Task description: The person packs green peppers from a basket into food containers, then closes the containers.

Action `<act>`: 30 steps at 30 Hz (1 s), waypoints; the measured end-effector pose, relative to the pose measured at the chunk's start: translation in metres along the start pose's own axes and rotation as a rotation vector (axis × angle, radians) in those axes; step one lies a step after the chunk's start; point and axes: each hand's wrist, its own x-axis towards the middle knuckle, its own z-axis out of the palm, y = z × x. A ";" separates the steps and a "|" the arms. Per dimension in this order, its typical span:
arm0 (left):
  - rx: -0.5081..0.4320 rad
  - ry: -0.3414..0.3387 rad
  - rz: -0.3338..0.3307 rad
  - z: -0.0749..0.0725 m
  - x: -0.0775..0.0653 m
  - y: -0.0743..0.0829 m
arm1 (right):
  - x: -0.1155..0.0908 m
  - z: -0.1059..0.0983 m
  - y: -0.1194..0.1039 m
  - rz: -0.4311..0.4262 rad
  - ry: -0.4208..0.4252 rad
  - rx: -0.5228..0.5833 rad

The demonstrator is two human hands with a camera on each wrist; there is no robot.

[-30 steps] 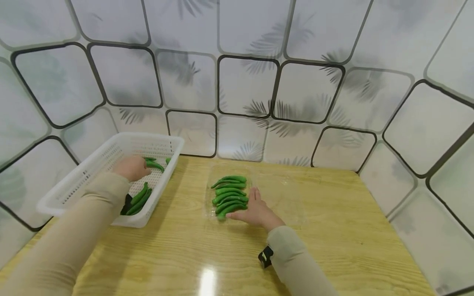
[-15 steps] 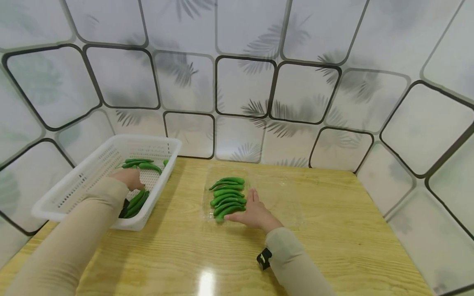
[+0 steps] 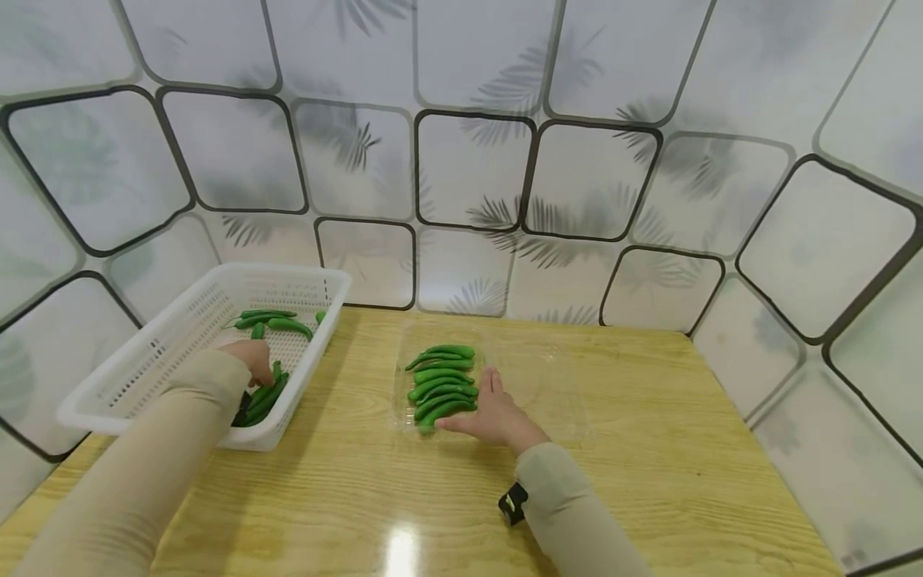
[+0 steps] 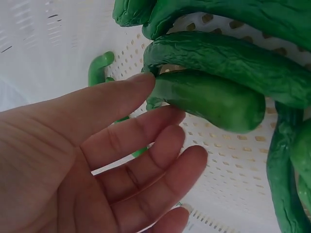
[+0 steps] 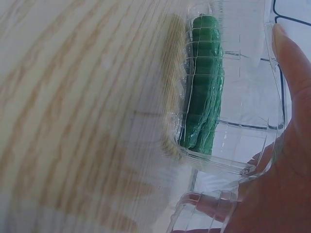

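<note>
In the head view, my left hand (image 3: 248, 358) reaches down into a white plastic basket (image 3: 333, 320). Seen from the left wrist, its fingers are loosely bent, with the thumb and index fingertips at the narrow end of a green chili pepper (image 4: 218, 104); no firm grip shows. Other green peppers (image 4: 218, 58) lie close above it. My right hand (image 3: 499, 417) rests at the side of a clear plastic clamshell box (image 3: 404, 409), thumb and fingers spread fairly straight along its edge. Inside the box, several green peppers (image 3: 445, 377) lie side by side in a row.
The box's clear lid (image 3: 551, 385) lies folded out to the right on the wooden table (image 3: 346, 497). More peppers (image 3: 270, 320) sit at the far end of the basket. A patterned wall (image 3: 469, 264) stands behind the table.
My left hand has moved nearer within the basket, away from the far peppers and down to the near ones. My right hand stays at the box.
</note>
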 end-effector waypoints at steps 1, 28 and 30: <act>-0.001 -0.005 -0.007 0.000 0.000 0.000 | 0.000 0.000 0.000 -0.002 -0.001 0.002; -0.017 -0.039 0.110 0.002 0.008 -0.005 | 0.001 0.001 0.001 0.006 0.004 0.012; -0.033 -0.021 0.126 -0.001 0.009 -0.007 | 0.002 0.001 0.002 0.003 0.003 0.015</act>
